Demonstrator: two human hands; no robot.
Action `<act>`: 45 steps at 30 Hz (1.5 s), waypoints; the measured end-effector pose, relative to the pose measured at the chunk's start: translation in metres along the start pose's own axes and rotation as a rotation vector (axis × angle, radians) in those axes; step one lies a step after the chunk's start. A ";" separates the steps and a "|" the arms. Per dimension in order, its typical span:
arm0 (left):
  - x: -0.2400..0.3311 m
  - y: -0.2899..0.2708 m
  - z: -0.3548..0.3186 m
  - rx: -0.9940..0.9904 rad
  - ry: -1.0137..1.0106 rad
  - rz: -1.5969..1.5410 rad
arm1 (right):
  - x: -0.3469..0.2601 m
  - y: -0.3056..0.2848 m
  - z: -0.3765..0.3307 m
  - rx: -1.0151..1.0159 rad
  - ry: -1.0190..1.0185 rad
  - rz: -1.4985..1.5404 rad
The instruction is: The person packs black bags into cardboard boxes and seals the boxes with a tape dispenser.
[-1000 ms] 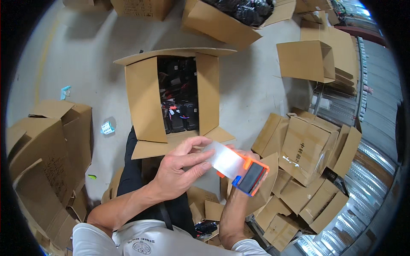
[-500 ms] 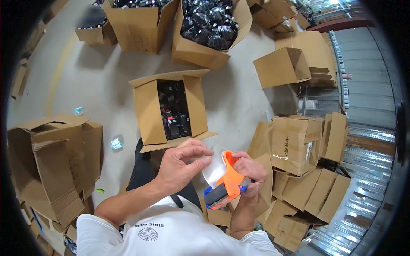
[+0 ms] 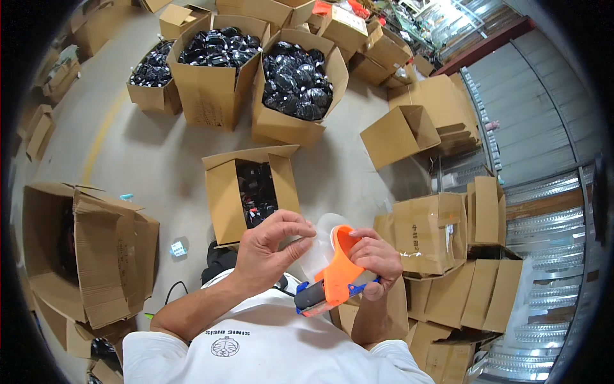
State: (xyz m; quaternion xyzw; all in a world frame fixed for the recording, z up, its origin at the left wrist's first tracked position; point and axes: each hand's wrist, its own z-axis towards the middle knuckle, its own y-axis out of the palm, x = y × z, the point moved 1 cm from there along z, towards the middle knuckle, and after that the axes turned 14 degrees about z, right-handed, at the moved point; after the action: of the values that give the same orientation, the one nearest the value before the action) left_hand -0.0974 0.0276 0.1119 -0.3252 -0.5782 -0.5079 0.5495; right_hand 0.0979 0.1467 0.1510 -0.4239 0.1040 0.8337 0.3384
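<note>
My right hand grips an orange tape dispenser with a blue and grey handle, held in front of my chest. A roll of clear tape sits in it. My left hand pinches the edge of the tape roll with its fingertips. Beyond my hands, an open cardboard box on the floor holds dark packaged items.
Three large open boxes full of black items stand farther back. An empty open box lies to the right. Flattened and folded cartons pile up at right, near a metal shutter. More open cartons sit at left.
The view has tilted up, bringing the far boxes into sight. The dispenser has turned in my right hand, and my left fingers have stayed on the tape roll.
</note>
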 end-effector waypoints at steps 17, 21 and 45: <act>0.008 0.005 -0.019 0.023 0.195 0.166 | -0.018 0.011 -0.003 -0.032 -0.126 -0.052; 0.016 0.010 -0.016 0.079 0.192 -0.041 | -0.020 0.015 -0.002 -0.011 -0.147 -0.075; 0.014 -0.014 -0.021 0.111 0.199 0.105 | -0.012 0.033 0.011 -0.049 -0.091 -0.059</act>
State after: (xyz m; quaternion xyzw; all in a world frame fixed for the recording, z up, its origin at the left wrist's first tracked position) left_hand -0.1067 0.0019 0.1193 -0.2721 -0.5305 -0.4753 0.6471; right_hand 0.0744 0.1211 0.1636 -0.3966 0.0557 0.8439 0.3569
